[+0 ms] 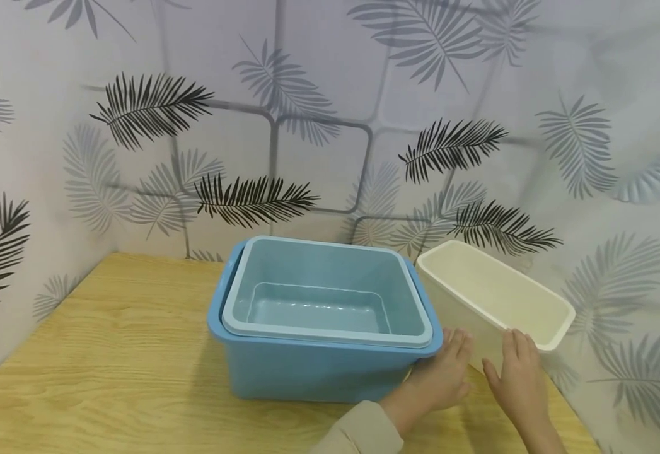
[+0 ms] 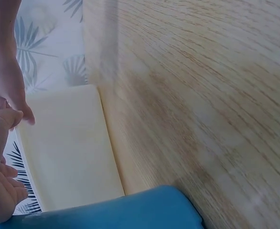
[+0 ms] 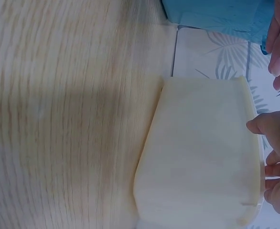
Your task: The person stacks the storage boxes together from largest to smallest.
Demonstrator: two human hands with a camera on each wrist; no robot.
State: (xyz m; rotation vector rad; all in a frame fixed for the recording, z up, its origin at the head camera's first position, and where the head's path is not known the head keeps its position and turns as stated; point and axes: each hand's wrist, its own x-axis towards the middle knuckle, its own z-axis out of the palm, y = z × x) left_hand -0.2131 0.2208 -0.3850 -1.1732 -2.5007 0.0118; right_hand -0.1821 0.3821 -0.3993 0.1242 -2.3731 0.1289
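Note:
A cream plastic bin (image 1: 460, 315) stands at the table's right side, its long outer wall (image 3: 202, 152) filling much of the right wrist view. My right hand (image 1: 519, 378) is at its near rim, thumb against the outer wall and fingers over the edge. My left hand (image 1: 440, 378) is between that bin and a blue tub (image 1: 318, 372), beneath the tub's right rim. Its fingers are loosely bent with nothing seen in them; whether it touches either container I cannot tell. A paler blue tub (image 1: 330, 337) sits nested inside the blue one.
The wood-grain table (image 1: 108, 353) extends to the left and in front of the tubs. Leaf-patterned covering (image 1: 330, 151) rises behind and on both sides, close to the cream bin. The blue tub's corner (image 2: 168, 205) borders the lower left wrist view.

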